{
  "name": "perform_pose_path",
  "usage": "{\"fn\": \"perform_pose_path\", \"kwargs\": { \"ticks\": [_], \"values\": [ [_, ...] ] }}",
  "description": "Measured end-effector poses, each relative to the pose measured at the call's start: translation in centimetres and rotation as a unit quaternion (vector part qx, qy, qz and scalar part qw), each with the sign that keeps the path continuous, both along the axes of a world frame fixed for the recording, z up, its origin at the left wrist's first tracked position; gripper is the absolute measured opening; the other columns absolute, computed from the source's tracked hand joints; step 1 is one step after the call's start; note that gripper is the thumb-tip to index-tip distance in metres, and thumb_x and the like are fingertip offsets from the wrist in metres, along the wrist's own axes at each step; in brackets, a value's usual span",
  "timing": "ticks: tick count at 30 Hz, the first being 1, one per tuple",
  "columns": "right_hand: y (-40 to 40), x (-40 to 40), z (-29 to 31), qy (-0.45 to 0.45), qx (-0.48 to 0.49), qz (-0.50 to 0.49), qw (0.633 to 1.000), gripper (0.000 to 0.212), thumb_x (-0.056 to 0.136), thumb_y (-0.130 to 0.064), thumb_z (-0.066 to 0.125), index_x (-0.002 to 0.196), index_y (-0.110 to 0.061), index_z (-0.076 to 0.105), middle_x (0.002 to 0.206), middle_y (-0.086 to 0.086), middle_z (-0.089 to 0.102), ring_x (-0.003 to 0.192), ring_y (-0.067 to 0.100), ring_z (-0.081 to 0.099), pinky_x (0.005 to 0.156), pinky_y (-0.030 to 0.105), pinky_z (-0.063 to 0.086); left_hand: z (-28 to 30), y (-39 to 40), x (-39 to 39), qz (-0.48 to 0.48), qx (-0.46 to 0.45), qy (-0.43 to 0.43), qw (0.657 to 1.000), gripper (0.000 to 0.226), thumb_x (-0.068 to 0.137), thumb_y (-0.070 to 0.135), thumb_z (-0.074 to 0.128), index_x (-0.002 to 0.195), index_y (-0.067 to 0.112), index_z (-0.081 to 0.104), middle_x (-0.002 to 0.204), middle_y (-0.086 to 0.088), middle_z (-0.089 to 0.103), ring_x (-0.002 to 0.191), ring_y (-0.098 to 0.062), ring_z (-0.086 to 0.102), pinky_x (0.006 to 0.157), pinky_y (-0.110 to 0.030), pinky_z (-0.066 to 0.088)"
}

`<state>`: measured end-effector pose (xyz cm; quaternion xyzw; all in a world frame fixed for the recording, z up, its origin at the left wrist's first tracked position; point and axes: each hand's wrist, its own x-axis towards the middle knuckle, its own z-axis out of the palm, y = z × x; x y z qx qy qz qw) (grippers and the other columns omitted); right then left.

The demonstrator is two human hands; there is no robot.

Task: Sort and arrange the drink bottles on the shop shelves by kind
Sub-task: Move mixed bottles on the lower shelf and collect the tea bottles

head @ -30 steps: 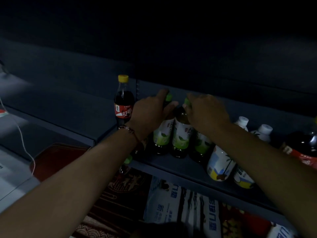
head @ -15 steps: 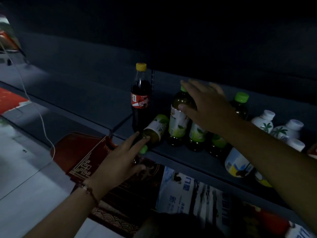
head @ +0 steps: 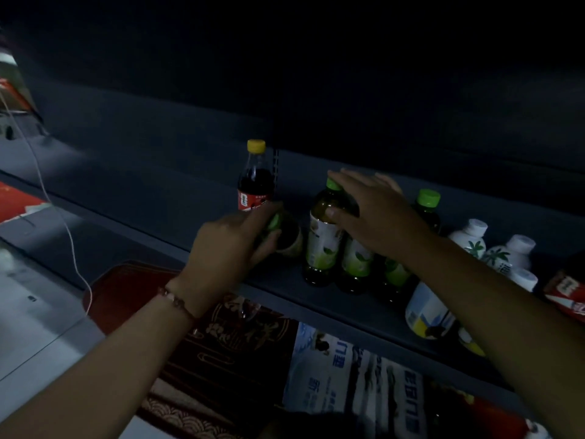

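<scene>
1. While the left hand (head: 234, 245) has its fingers curled round a tipped-over green-cap tea bottle (head: 283, 231), gripping it up near the cap end, that bottle is lying on its side at the front of the shelf (head: 285, 282), just in front of the cola bottle (head: 255, 182) with the yellow cap.
2. Right hand (head: 373, 213) is spread flat, fingers mostly straight, resting against the upright tea bottle (head: 323, 236) at the left end of the tea row. Thumb touches its shoulder, fingertips reach over near the cap. Looks like it's steadying, not grabbing.
3. If I were doing this I'd pivot the fallen one up on its base rather than lift it by the cap. It sits close enough to the cola that a sloppy swing could knock that over too.
4. Best spot for it, I reckon, is the gap between the cola and the tea row, label facing out like its neighbours.
5. Keep that right palm where it is while the bottle goes upright. The teas stand tight together and one bump could domino into the white-cap bottles (head: 468, 239) further right.
6. It's really dim, so I can't tell if the cap is on tight. Worth a check.
</scene>
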<state>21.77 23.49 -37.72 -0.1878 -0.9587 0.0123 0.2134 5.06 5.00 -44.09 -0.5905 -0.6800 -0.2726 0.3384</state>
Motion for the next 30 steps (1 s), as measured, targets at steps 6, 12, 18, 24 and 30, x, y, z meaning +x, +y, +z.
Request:
{"fn": "perform_pose_path", "kwargs": {
  "ticks": [6,12,18,24,30],
  "values": [
    [0.1,0.0,1.2,0.044,-0.078,-0.009,0.996,0.060,0.095,-0.045,0.053,0.150,-0.026,0.034,0.152,-0.002,0.037,0.142,0.019,0.025,0.117,0.034,0.017,3.0,4.9,-0.6,0.013,0.000,-0.018,1.000,0.049,0.095,0.039,0.042,0.128,0.008,0.063,0.088,-0.011,0.071,0.073,-0.033,0.068,0.050,-0.031,0.046],
    [1.3,-2.8,2.6,-0.116,-0.026,-0.148,0.982,0.071,0.090,-0.069,0.039,0.143,-0.022,0.044,0.151,0.006,0.042,0.147,0.027,0.017,0.120,0.046,-0.005,1.4,7.5,-0.4,-0.022,-0.004,-0.263,0.965,0.062,0.096,0.050,0.052,0.142,0.009,0.046,0.124,-0.015,0.059,0.112,-0.032,0.054,0.094,-0.045,0.046],
    [-0.9,-1.6,1.7,0.017,-0.019,-0.072,0.997,0.046,0.088,-0.059,0.055,0.103,-0.016,0.065,0.129,0.008,0.061,0.145,0.019,0.022,0.120,0.037,-0.009,-0.3,5.3,1.6,-0.024,0.078,-0.285,0.955,0.055,0.083,0.058,0.056,0.111,0.010,0.058,0.108,-0.008,0.050,0.102,-0.019,0.047,0.082,-0.027,0.040],
    [-5.1,3.4,-1.4,0.335,-0.341,0.026,0.878,0.018,0.090,-0.047,0.059,0.099,-0.033,0.055,0.091,-0.016,0.060,0.084,-0.009,0.057,0.081,0.015,0.045,-1.8,2.8,4.3,-0.126,0.171,-0.470,0.857,0.017,0.097,0.022,0.062,0.106,0.024,0.047,0.092,0.006,0.054,0.083,-0.003,0.054,0.074,-0.022,0.049],
    [-4.4,4.8,-3.9,0.306,-0.651,0.052,0.693,0.037,0.079,-0.056,0.067,0.095,-0.023,0.073,0.101,0.004,0.075,0.099,0.020,0.069,0.096,0.046,0.050,0.0,1.6,7.0,-0.080,0.243,-0.658,0.708,0.011,0.096,0.026,0.061,0.086,0.023,0.057,0.084,0.002,0.058,0.084,-0.011,0.059,0.076,-0.027,0.050]
  ]
}}
